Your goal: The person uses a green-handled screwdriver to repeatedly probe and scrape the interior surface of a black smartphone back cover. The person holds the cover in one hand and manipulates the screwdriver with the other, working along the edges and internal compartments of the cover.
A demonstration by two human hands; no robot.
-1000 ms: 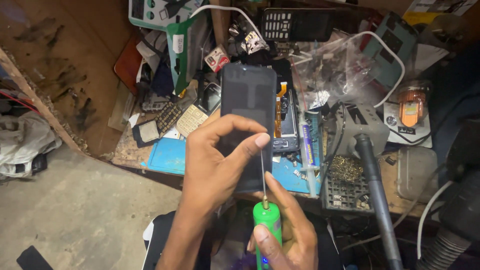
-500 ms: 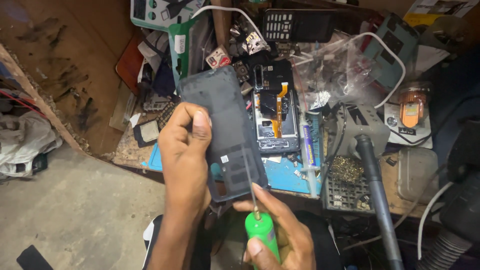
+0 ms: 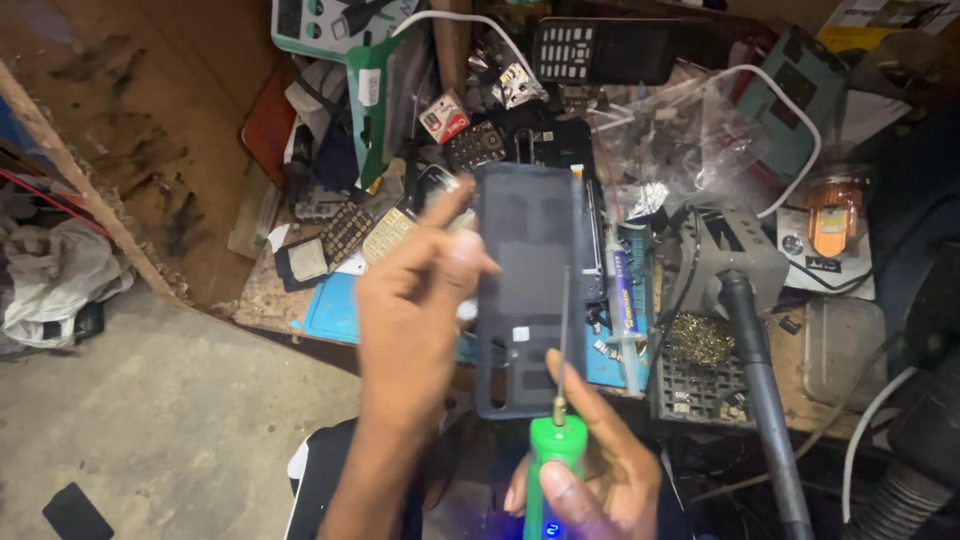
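My left hand [image 3: 415, 300] holds a dark phone back cover [image 3: 527, 285] upright over the cluttered bench, fingers along its left edge. Just below it, my right hand [image 3: 590, 480] grips a green-handled electric screwdriver [image 3: 555, 470] with a thin metal bit pointing up along the cover's right side. A small blue light glows on the handle. The opened phone body lies mostly hidden behind the cover.
A blue work mat [image 3: 335, 310] lies on the wooden bench among keypads, loose parts and a syringe tube [image 3: 620, 300]. A black remote [image 3: 600, 48], a plastic bag [image 3: 680, 140], a soldering stand [image 3: 735, 260] and a grid tray [image 3: 700, 385] crowd the right. Concrete floor at the left.
The cover has swung from tilted to upright and shifted right. My left hand moved to its left edge. The screwdriver bit now points up beside the cover.
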